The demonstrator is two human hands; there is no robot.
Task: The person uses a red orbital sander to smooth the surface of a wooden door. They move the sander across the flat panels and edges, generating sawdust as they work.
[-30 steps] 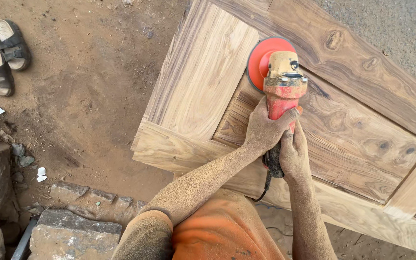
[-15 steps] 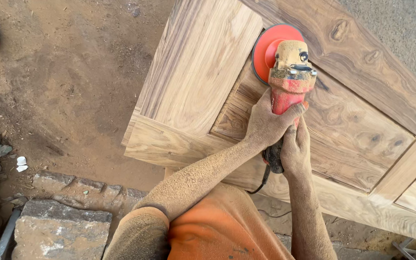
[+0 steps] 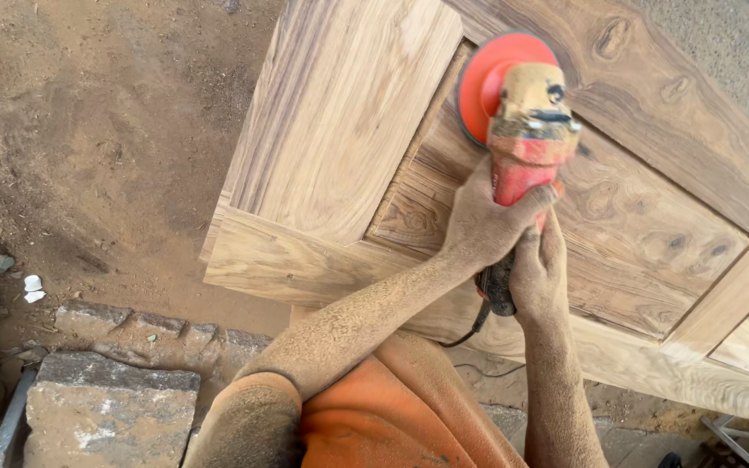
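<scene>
Door (image 3: 348, 139), one big panelled wooden one, is lying flat right under both hands and spreading away beyond them, its grain dusted pale. Ground (image 3: 106, 147) of bare brown earth is stretching off to the left of the left arm, and a row of rough stone blocks (image 3: 114, 381) is sitting down by the left elbow; roughly three are showing.

One sander (image 3: 526, 121), red-bodied with a round orange disc (image 3: 487, 82), is sitting on the recessed panel just ahead of the knuckles. Left hand (image 3: 483, 227) is wrapping tight around the tool's neck, fingers fully closed on it. Right hand (image 3: 537, 273) is clamping shut around the rear handle just behind, the two hands touching. One black cord (image 3: 470, 329) is trailing from the handle back towards the orange shirt.

The risk, as it looks: the disc is working hard against the raised frame edge, so a slight tilt could gouge the moulding. That cord is hanging close to the forearms and could snag.
</scene>
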